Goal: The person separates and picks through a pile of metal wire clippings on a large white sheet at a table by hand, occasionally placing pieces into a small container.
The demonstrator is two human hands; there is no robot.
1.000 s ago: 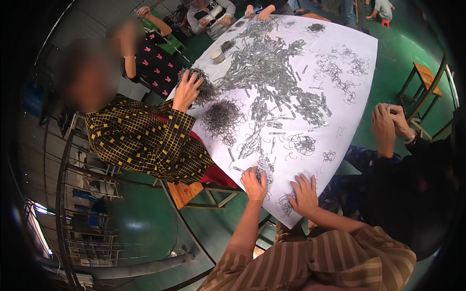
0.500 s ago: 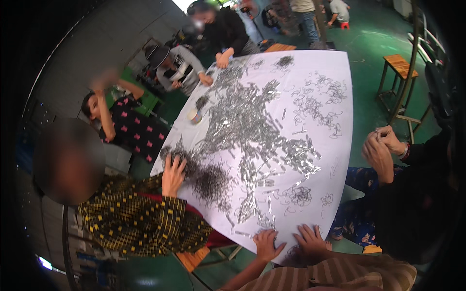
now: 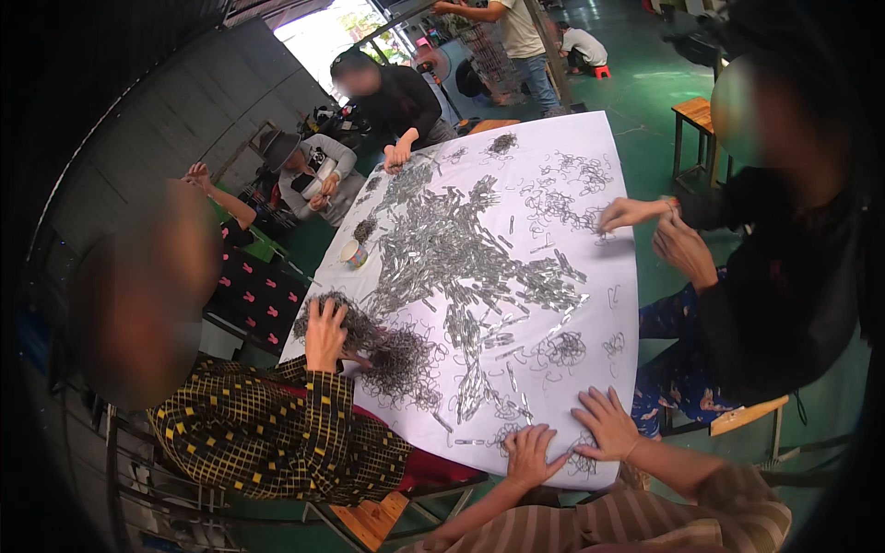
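Note:
My left hand rests on the white table sheet at the near edge, fingers slightly spread. Under and beside its fingertips lies a small cluster of thin bent wire pieces. My right hand lies flat a little farther right, fingers apart, next to another small wire cluster. Neither hand visibly grips anything. Beyond them are a loose wire pile and a broad spread of shiny flat metal strips. What lies under my palms is hidden.
A co-worker's hand at left rests in a dark wire heap. At right, another co-worker's hand reaches toward scattered wires. A paper cup stands near the left edge. Wooden stools stand around the table.
The view has shifted. My right hand has moved forward on the sheet, its fingers still spread. The right co-worker has parted their hands and reached one over the table.

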